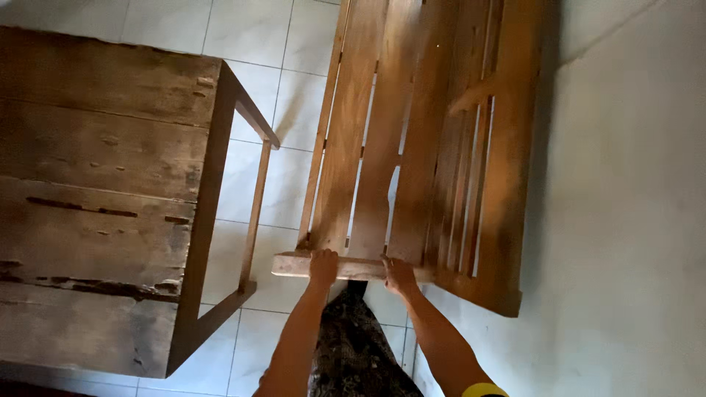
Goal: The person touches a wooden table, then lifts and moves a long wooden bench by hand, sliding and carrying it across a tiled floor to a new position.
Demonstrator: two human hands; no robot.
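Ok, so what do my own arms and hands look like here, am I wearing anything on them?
Both forearms are bare, with no sleeves or gloves in view. The left hand and right hand show no rings. A yellow band sits on the right arm at the frame's bottom edge.

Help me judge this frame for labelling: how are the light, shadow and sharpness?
Head view: dim, warm indoor light; the wooden bench casts a dark shadow on the wall to its right; the old table is dark; both hands, left and right, are soft, the bench slats motion-smeared; no glare.
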